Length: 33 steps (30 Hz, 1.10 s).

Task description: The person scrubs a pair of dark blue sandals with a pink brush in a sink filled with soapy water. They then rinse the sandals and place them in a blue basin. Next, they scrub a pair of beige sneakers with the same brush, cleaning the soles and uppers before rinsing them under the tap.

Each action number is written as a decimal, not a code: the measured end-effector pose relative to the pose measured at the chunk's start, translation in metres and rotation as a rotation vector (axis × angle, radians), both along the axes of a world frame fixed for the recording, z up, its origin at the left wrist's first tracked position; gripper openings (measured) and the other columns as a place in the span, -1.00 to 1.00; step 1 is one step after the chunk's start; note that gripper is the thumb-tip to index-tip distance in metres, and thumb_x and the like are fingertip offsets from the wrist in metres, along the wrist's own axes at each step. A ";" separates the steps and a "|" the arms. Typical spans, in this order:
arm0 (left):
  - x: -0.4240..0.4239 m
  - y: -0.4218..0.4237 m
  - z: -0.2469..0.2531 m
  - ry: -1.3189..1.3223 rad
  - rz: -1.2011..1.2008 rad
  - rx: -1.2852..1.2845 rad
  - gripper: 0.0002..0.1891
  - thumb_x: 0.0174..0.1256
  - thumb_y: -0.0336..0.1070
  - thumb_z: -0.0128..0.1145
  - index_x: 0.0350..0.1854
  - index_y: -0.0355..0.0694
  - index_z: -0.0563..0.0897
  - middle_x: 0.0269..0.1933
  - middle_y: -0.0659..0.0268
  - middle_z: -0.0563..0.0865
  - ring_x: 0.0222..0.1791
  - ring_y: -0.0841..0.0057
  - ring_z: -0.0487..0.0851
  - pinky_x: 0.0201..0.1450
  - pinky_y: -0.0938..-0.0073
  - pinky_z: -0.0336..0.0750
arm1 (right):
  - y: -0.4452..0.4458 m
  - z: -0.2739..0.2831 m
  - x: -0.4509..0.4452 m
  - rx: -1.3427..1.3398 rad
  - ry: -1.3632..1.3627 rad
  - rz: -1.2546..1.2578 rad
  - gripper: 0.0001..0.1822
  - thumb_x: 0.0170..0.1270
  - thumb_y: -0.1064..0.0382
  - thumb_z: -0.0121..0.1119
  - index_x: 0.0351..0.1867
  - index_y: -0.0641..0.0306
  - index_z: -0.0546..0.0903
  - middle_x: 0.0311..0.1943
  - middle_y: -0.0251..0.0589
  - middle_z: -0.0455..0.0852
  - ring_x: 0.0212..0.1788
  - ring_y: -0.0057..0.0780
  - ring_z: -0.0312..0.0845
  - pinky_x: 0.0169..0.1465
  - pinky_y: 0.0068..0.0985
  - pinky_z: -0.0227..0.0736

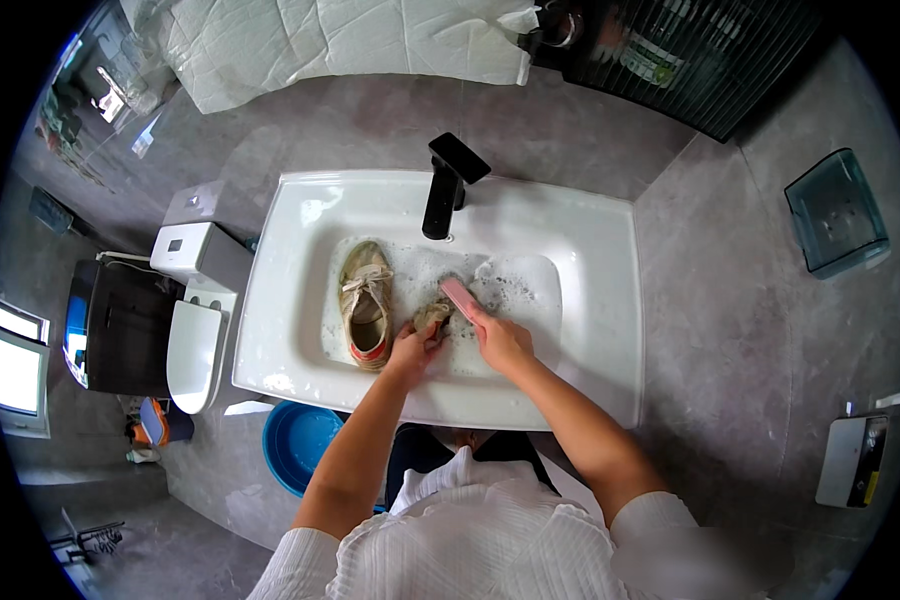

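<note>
In the white washbasin, soapy water covers the bottom with foam. A beige lace-up shoe with a red heel patch rests at the basin's left, toe pointing to the back wall. Beside its heel, my left hand grips a small beige-and-dark item, apparently a second shoe, mostly hidden by foam and fingers. My right hand holds a pink-backed brush just right of that item. The brush's bristles are out of sight, so contact is unclear.
A black faucet rises behind the basin. To the left stand a white toilet and a dark washing machine. A blue tub sits below the basin's front left. On the right wall hangs a teal plastic holder.
</note>
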<state>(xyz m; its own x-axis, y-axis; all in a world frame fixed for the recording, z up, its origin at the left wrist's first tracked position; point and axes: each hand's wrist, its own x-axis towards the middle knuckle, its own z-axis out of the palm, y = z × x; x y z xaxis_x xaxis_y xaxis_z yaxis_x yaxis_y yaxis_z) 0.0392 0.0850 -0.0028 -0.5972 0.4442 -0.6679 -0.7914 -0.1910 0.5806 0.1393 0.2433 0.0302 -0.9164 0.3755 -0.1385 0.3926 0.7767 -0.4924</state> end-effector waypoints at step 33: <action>0.012 0.006 -0.039 0.637 -0.046 -0.102 -0.64 0.34 -0.49 0.12 0.17 -0.38 0.52 -0.08 0.30 0.71 -0.16 0.66 0.65 -0.10 0.64 0.52 | -0.026 0.012 0.016 -0.049 0.112 0.205 -0.47 0.35 0.14 0.05 0.35 -0.41 0.37 -0.44 0.01 0.71 -0.41 -0.01 0.67 -0.28 -0.09 0.54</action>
